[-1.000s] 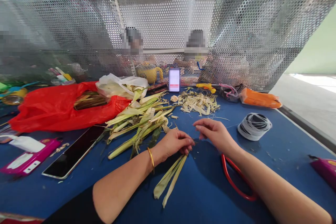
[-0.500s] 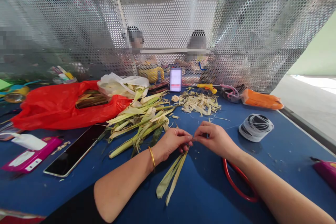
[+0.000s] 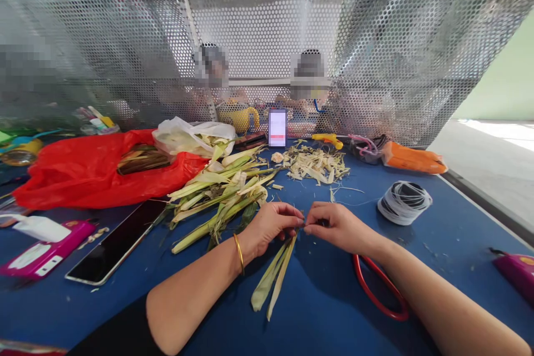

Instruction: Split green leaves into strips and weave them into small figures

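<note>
My left hand (image 3: 271, 228), with a gold bangle at the wrist, pinches the upper end of some narrow corn husk strips (image 3: 270, 283). Their loose pale-green ends hang down toward me over the blue tabletop (image 3: 325, 311). Close beside its fingertips, my right hand (image 3: 340, 227) is closed in a pinch. Whatever lies between the right fingertips is too small to make out. A spool of white thread (image 3: 404, 203) stands to the right, and a fine strand crosses the table on its near left. Below my right forearm lies a red loop-shaped handle (image 3: 381, 289), partly covered.
A heap of corn husks (image 3: 225, 194) lies left of my hands, with shredded scraps (image 3: 317, 164) behind. Farther left are a red plastic bag (image 3: 83, 172), a dark phone (image 3: 119, 242) and a magenta device (image 3: 50, 250). A perforated metal screen (image 3: 267, 22) closes the back; people sit behind it.
My right hand has shifted slightly down and its fingers are more curled. The left hand keeps its pinch on the husk strips, whose free ends have moved slightly right.
</note>
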`<act>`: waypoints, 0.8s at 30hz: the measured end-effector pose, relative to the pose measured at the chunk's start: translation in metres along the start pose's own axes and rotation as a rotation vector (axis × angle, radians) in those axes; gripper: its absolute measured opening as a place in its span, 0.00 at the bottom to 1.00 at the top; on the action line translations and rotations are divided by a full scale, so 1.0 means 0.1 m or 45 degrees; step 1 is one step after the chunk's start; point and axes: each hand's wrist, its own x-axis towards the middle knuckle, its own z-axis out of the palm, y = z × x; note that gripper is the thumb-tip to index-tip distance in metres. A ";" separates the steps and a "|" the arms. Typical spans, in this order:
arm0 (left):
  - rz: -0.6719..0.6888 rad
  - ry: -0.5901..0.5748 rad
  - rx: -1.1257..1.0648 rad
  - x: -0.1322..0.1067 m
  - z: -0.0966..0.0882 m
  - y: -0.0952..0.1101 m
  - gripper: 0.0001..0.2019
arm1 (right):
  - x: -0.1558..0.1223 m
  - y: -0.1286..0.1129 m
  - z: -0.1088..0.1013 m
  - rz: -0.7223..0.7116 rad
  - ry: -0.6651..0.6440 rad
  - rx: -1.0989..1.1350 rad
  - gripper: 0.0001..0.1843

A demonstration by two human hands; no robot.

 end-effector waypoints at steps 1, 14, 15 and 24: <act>0.002 -0.004 -0.003 0.00 0.00 0.00 0.09 | 0.00 0.00 0.01 -0.003 -0.011 0.013 0.08; 0.099 -0.021 0.137 -0.04 0.00 0.05 0.08 | 0.02 0.06 0.12 0.221 0.214 0.356 0.17; 0.109 -0.027 0.152 -0.05 0.01 0.06 0.07 | 0.02 0.06 0.14 0.204 0.159 0.407 0.17; 0.287 0.060 0.276 -0.03 0.02 0.05 0.02 | 0.03 0.18 0.21 0.182 0.118 0.528 0.13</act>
